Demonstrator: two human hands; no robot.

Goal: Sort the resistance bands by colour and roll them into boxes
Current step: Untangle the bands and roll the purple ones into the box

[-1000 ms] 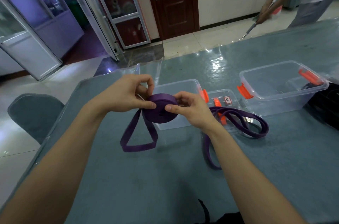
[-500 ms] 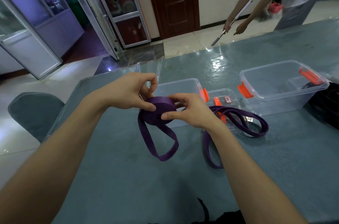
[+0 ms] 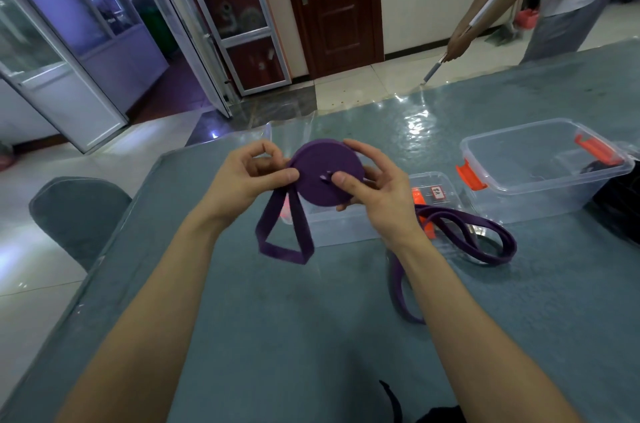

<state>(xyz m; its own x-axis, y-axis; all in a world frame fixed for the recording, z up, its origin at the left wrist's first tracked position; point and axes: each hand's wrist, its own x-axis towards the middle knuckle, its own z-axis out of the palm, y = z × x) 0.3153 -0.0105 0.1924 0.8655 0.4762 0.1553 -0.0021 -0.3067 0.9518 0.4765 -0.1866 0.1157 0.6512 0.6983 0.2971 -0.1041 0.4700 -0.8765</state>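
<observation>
The teal worktop (image 3: 311,336) carries 2 clear boxes with orange latches: a large box (image 3: 540,200) to the right and a smaller box (image 3: 339,232) just behind the hands. A second purple band (image 3: 485,242) is left loose beside the smaller box. Above that box a purple roll (image 3: 318,176) is held in the air, and a short loop of tail (image 3: 277,249) hangs below it.

The band is judged light, soft and springy, so the coil is likely to unwind unless its flat faces are pinched. The tail is best fed in at the rim.

The left hand (image 3: 242,180) is closed on the roll's left edge, where the tail leaves it. The right hand (image 3: 377,190) is clamped on the roll, with the thumb pressed near the centre and the fingers behind. Both forearms are raised, with the wrists turned inward.
</observation>
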